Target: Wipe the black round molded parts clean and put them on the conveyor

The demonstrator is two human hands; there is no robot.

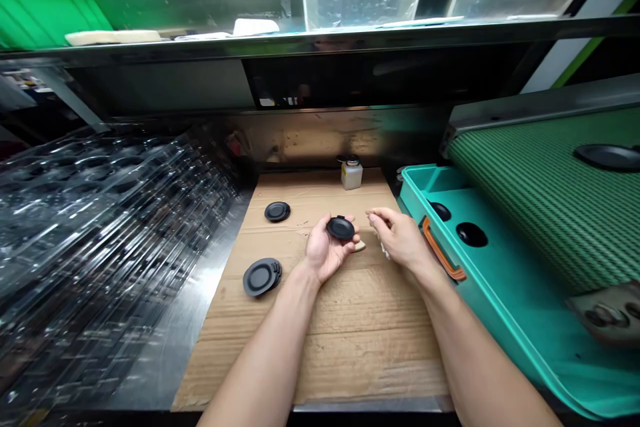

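Note:
A small round black plastic part with a tab at its top edge (341, 228) rests in my left hand (323, 250), the fingers curled around its rim. Just to the right, apart from it, is my right hand (397, 237), with thumb and forefinger pinched together. Something whitish, perhaps a cloth (385, 251), shows below its curled fingers; most of it is hidden. A pale flat piece (359, 246) peeks out beneath my left hand. On the cardboard sheet (370, 347) lie similar black round parts, one group (277, 211) farther back and another (262, 277) nearer.
A small white bottle with a dark top (351, 173) stands at the back. Stacked clear plastic trays (100, 233) fill the left. On the right, a teal bin (520, 347) holds black parts beside a green conveyor belt (545, 167). A metal shelf (320, 43) runs overhead.

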